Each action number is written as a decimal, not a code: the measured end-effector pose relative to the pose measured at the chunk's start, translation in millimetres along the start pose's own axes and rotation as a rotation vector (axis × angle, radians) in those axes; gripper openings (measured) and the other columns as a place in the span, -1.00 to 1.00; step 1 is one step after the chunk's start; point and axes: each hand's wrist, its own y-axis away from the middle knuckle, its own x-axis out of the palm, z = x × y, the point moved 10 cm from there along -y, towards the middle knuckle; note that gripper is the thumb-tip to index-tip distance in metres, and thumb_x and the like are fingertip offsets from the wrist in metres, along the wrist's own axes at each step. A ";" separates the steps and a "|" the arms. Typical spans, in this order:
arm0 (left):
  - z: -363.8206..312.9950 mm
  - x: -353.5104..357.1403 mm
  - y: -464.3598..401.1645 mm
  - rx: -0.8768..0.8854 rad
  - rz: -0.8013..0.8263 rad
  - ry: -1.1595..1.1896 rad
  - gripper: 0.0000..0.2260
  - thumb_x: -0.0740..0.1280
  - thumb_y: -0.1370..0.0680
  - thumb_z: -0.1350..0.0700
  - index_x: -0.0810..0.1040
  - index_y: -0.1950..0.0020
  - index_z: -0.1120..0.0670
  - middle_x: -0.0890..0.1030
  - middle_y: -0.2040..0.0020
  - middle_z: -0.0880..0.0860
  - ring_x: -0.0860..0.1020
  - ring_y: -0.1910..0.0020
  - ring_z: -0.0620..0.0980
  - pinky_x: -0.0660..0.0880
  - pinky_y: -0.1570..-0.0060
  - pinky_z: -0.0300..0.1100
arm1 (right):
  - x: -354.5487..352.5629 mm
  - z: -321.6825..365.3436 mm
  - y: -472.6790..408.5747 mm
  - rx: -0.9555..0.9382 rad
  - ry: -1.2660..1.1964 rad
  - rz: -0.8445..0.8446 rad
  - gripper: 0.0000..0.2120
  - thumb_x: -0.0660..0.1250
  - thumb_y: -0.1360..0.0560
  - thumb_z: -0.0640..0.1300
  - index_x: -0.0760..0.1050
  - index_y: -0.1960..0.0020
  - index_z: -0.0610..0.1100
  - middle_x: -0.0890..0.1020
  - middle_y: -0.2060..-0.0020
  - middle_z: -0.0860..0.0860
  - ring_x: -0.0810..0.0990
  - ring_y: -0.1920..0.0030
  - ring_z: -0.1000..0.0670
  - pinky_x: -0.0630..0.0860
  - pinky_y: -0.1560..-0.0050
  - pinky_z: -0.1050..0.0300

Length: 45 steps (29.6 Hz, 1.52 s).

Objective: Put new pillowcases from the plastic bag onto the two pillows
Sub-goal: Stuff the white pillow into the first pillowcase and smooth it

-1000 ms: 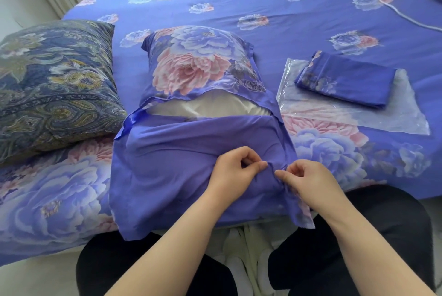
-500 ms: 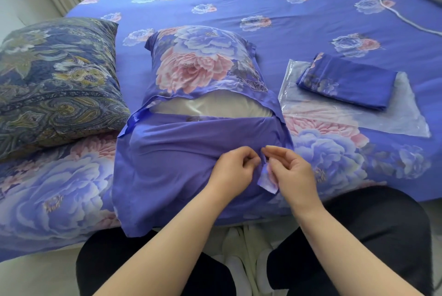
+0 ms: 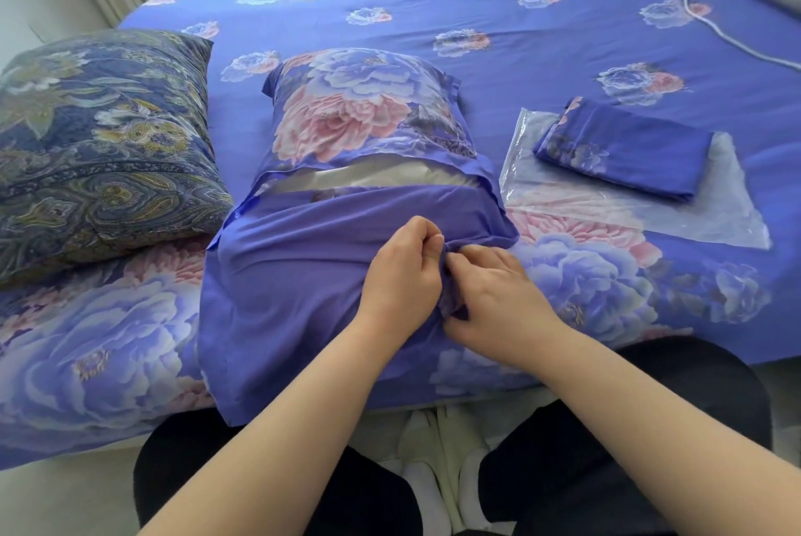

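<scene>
My left grip (image 3: 401, 271) and right grip (image 3: 494, 293) both pinch the purple pillowcase (image 3: 294, 275) at the pillow's (image 3: 368, 178) near end, on the bed (image 3: 542, 58).

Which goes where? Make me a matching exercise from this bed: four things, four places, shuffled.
Things:
1. paisley pillow
2. folded pillowcase
3. white cord
4. left hand

Places:
A. on the plastic bag
B. far right of the bed, near the headboard
C. left edge of the bed
D. pinching the purple pillowcase beside the right hand

Pairs: 1-C, 2-A, 3-B, 4-D
</scene>
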 end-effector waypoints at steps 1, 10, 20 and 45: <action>-2.4 0.3 0.4 0.011 0.020 -0.057 -0.85 0.21 -0.58 0.13 0.36 0.18 -0.02 0.45 0.32 -0.13 0.43 0.32 -0.13 0.24 0.32 -0.26 | 7.1 2.0 -5.7 -0.013 -0.007 0.071 -0.64 0.34 -0.25 -0.04 0.43 -0.01 -0.12 0.55 0.01 -0.01 0.46 -0.15 -0.07 0.27 -0.19 0.10; -0.1 -96.8 -47.0 0.134 -0.202 -0.654 -0.81 0.22 -0.58 -0.01 0.51 0.04 0.09 0.63 0.18 0.19 0.59 0.25 0.27 0.30 0.36 -0.08 | 50.3 -23.1 4.0 0.081 0.299 0.620 -0.64 0.34 -0.31 0.20 0.31 0.36 -0.04 0.45 0.40 0.07 0.45 0.35 -0.02 0.25 0.39 0.21; 104.0 -163.7 45.9 0.000 -0.616 -0.271 -0.75 0.21 -0.59 0.06 0.41 -0.09 0.26 0.42 -0.08 0.26 0.37 -0.13 0.21 0.32 -0.19 0.01 | -57.8 -7.4 -47.3 0.146 -0.360 -0.010 -0.61 0.31 -0.42 0.25 0.45 0.35 -0.05 0.48 0.48 0.08 0.42 0.40 0.10 0.36 0.33 0.15; 109.2 -138.0 -25.3 -0.191 -0.038 -0.262 -0.88 0.20 -0.60 0.15 0.46 0.10 0.15 0.57 0.18 0.15 0.53 0.12 0.20 0.32 0.18 -0.10 | 18.0 120.9 -67.2 0.047 0.068 -0.059 -0.52 0.28 -0.44 0.24 0.39 -0.15 -0.10 0.53 -0.05 -0.04 0.49 -0.07 -0.11 0.35 0.01 0.03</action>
